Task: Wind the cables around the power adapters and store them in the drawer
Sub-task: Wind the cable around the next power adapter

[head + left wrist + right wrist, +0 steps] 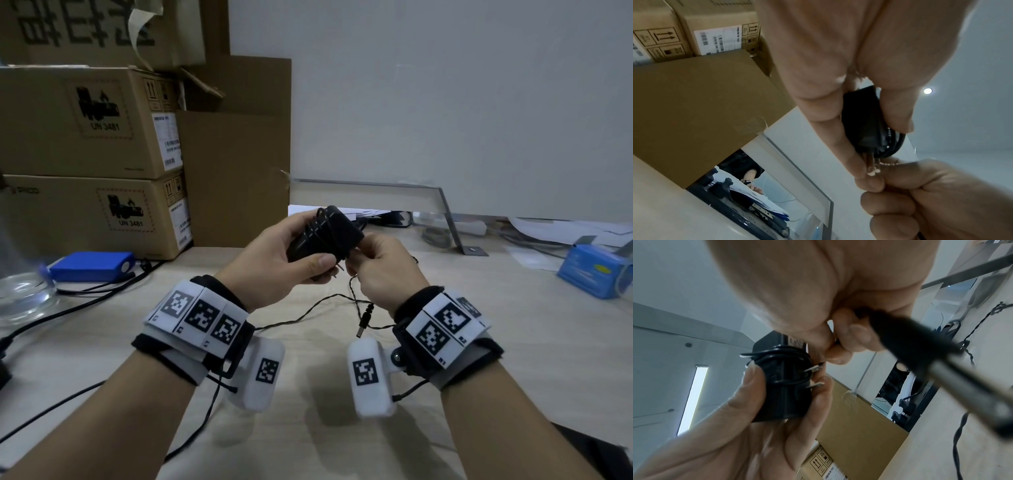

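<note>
The black power adapter is held in the air above the middle of the desk, between both hands. Its long axis runs from the near left up to the far right in the head view, tilted, with the two metal prongs pointing down and toward the person at the near end. Several turns of thin black cable cross the adapter's body; the rest hangs from it, drops in a loose curve to the desk, and ends in a barrel plug dangling just off the right wrist (in the right wrist view this plug is a big blur across the picture).

The left hand grips the adapter, thumb on the near face and fingers curled round the far side. The right hand pinches the cable with curled fingers just beside the prongs; the pinch itself is hidden behind its knuckles in the head view.

The adapter's far end is partly covered by the fingers, and its label cannot be read. No drawer shows.

Toward the left edge lie a blue battery pack and a clear glass vessel, cut off by the frame. Cardboard boxes stack at the far left corner, and a blue box sits near the right edge.
</note>
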